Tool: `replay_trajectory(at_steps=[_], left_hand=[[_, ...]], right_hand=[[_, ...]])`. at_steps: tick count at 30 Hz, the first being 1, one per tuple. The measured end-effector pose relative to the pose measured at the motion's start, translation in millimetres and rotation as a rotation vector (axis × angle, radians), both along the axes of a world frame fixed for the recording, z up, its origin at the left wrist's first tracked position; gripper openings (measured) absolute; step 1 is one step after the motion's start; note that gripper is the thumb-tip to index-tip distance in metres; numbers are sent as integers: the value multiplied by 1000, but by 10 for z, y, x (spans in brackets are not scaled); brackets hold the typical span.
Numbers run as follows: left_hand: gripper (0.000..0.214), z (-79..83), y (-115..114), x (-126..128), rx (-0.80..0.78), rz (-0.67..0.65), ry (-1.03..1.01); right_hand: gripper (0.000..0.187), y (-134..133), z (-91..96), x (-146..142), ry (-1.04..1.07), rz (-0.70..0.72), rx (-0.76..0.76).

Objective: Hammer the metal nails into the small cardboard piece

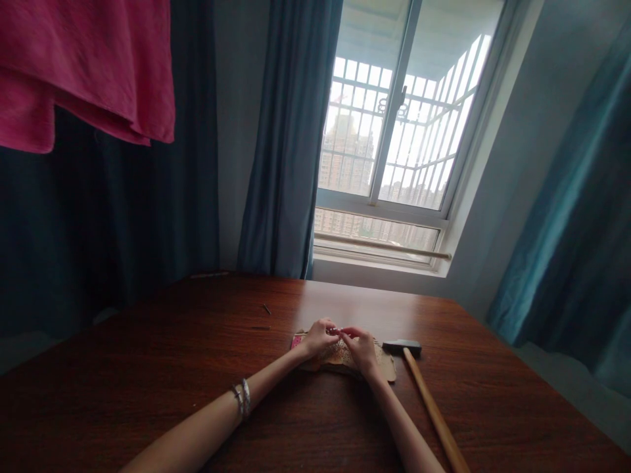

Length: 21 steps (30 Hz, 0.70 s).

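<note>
My left hand (319,337) and my right hand (361,348) meet fingertip to fingertip over a flat piece of brown cardboard (387,368) on the wooden table (148,368). Both hands have the fingers pinched together around something small and pale that I cannot make out. A pink bit (296,341) shows at the cardboard's left edge. My left wrist wears bracelets (241,398). A hammer (424,394) with a dark head and long wooden handle lies just right of my right hand.
Two small dark nails or sticks (267,309) lie on the table beyond my left hand. A barred window (394,131) with blue curtains (286,144) is behind the table. A pink cloth (89,66) hangs at the upper left.
</note>
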<state>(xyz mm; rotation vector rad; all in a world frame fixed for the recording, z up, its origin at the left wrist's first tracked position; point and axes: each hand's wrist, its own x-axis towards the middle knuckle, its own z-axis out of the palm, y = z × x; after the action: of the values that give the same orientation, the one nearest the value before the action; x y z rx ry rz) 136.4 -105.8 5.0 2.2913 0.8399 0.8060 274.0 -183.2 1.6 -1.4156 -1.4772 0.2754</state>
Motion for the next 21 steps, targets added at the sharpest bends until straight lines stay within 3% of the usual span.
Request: replay_trajectory(at_steps=[4, 8, 12, 14, 17, 21], left_hand=[[25, 25, -21, -2, -13, 7, -4], [20, 33, -33, -5, -7, -2, -20], [17, 29, -36, -4, -27, 17, -1], [16, 30, -37, -1, -26, 30, 2], [16, 35, -35, 4, -17, 46, 11], [16, 32, -30, 9, -14, 39, 9]], right_hand=[[27, 0, -9, -22, 10, 7, -9], [28, -95, 259, 63, -26, -41, -53], [29, -499, 662, 371, -168, -203, -30], [32, -832, 726, 560, -224, -364, -67], [36, -1378, 551, 795, -333, -595, -211], [46, -1914, 92, 940, -441, -808, -434]])
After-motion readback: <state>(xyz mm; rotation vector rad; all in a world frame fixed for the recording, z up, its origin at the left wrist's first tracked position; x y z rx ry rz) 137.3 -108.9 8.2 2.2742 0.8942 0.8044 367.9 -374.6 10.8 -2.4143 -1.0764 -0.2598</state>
